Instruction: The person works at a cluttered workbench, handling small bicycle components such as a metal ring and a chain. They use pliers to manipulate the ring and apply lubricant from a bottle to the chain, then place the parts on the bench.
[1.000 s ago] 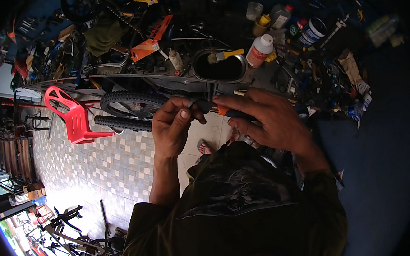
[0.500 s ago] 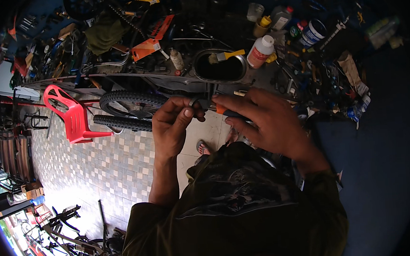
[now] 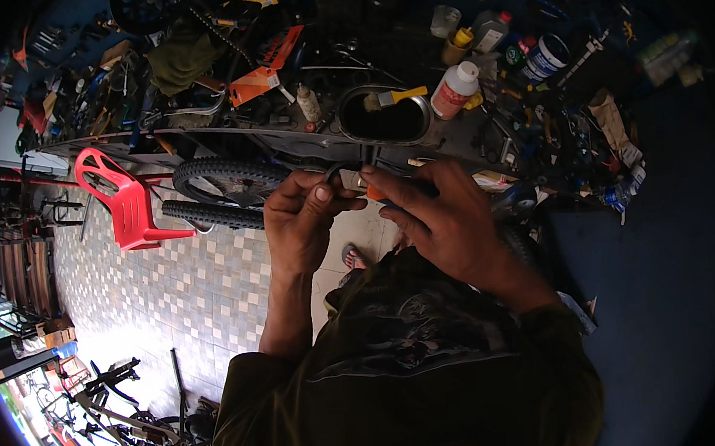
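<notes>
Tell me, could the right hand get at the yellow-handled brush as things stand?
Probably: nothing seems to block the way from the right hand to the yellow-handled brush lying over the oval pan beyond. That hand's grip is on an orange-handled tool, which might need putting down first.

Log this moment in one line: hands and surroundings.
left hand: pinching small dark curved piece | right hand: holding orange-and-black-handled tool | nearby: dark oval pan; yellow-handled brush across its rim
</notes>
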Tool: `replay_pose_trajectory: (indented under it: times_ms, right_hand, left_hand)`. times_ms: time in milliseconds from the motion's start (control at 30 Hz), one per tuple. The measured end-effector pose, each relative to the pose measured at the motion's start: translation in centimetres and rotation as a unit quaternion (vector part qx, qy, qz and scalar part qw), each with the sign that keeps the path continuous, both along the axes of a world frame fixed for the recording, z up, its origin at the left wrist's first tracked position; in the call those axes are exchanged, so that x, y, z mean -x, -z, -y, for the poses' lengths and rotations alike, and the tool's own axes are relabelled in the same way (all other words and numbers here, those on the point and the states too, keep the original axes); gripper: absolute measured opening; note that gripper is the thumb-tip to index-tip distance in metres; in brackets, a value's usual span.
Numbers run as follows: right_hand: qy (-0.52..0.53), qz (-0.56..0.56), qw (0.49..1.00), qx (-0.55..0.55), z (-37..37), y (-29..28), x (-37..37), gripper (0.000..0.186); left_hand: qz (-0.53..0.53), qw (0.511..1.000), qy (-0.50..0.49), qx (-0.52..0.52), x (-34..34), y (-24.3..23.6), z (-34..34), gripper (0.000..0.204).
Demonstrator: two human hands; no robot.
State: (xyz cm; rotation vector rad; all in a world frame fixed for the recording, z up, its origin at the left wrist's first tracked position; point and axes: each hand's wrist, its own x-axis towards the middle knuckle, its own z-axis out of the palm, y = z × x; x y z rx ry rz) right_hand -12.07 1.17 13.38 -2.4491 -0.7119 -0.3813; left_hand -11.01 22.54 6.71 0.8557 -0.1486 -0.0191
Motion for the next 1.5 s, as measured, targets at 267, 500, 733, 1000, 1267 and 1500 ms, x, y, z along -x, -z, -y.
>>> replay_pose_trajectory:
  times_ms: [267, 500, 733, 1000, 1267, 1500]
  right_hand:
    - [0.04, 0.132, 0.99, 0.039, -0.2, 2.2, -0.2, 0.061]
    - [0.07, 0.191, 0.977, 0.063, -0.3, 3.3, 0.0, 0.061]
    - [0.07, 0.198, 0.975, 0.07, -0.1, 3.6, 0.0, 0.062]
    - [0.068, 0.222, 0.97, 0.065, 0.2, 4.4, -0.2, 0.06]
    - [0.078, 0.216, 0.972, 0.042, 0.0, 4.3, -0.1, 0.052]
    - [0.042, 0.021, 0.996, -0.079, 0.4, 4.6, -0.5, 0.073]
  left_hand:
    - [-0.02, 0.999, 0.003, 0.04, 0.4, -0.9, 0.5, 0.015]
    - [-0.048, 0.997, 0.009, 0.052, 0.8, -1.4, 0.8, 0.013]
    - [-0.053, 0.996, 0.015, 0.069, 0.9, -1.2, 0.9, 0.013]
    - [-0.054, 0.995, 0.003, 0.088, 0.9, -1.1, 1.3, 0.016]
    - [-0.056, 0.995, 0.003, 0.082, 0.9, -1.3, 1.4, 0.016]
    - [-0.049, 0.998, -0.027, 0.002, 0.5, -0.5, 0.9, 0.02]
